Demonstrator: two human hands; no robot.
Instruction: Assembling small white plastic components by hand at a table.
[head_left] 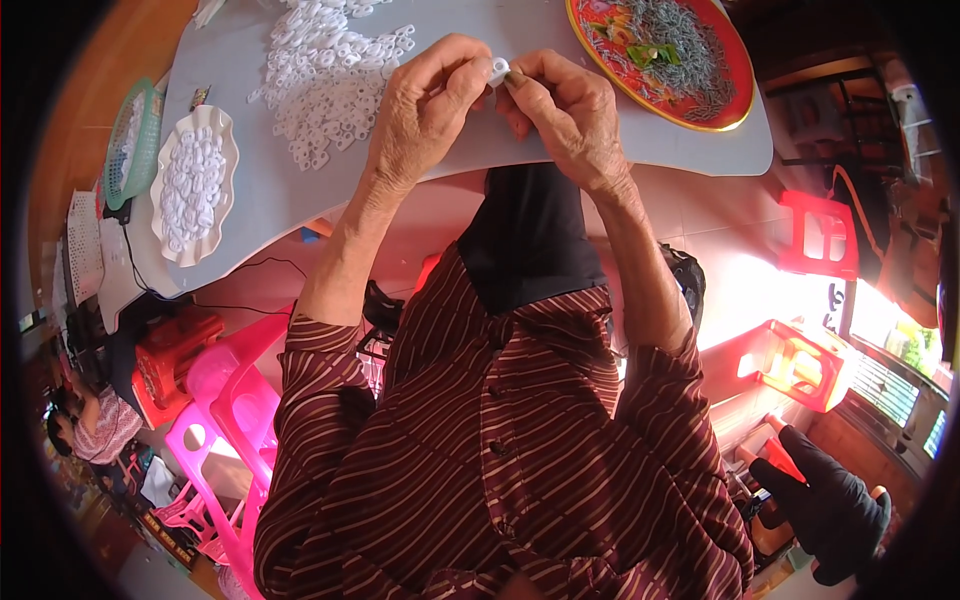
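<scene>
Above the near edge of the grey table (480, 150), my two hands meet at a small white plastic piece (499, 69) with a round hole. My left hand (425, 115) pinches it between thumb and forefinger. From the other side, my right hand (572, 115) is closed with thumb and fingertips at the piece's right edge; anything else between them is too small to tell. A loose heap of similar white pieces (325, 95) lies on the table to the left. At right, a red round tray (742, 75) with a yellow rim carries many thin grey metal bits.
A scalloped white dish (228, 190) full of white pieces stands at the table's left, beside a green basket (150, 130). Pink chairs (225, 420) are at lower left, red stools (820, 235) at right. Another person (95, 425) is at far left; a dark-clothed person (825, 500) is at lower right.
</scene>
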